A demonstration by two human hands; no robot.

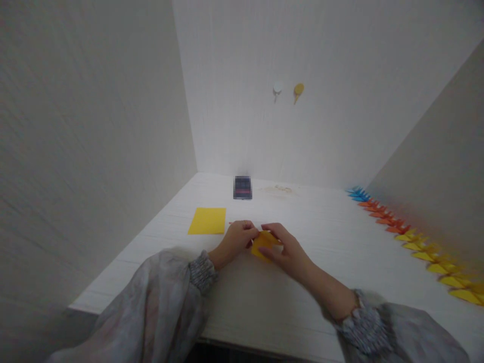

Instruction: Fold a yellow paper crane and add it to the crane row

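Note:
Between my hands is a small folded piece of orange-yellow paper (260, 245), held a little above or against the white table; I cannot tell which. My left hand (239, 238) pinches its left edge between thumb and fingers, and a ring shows on one finger. On the other side, my right hand (289, 252) has its thumb across the near face and its fingers at the upper edge. The fold's details are partly covered by my fingers. Left of my left hand lies a stack or sheet of square yellow paper (207, 221), flat on the table.
A row of folded paper cranes (427, 248), blue, red-orange and yellow, runs along the right wall. A dark, blurred rectangular object (242, 187) sits near the back wall. White (277, 89) and yellow (298, 89) hooks are on that wall. The table (234, 307) ends in front of me.

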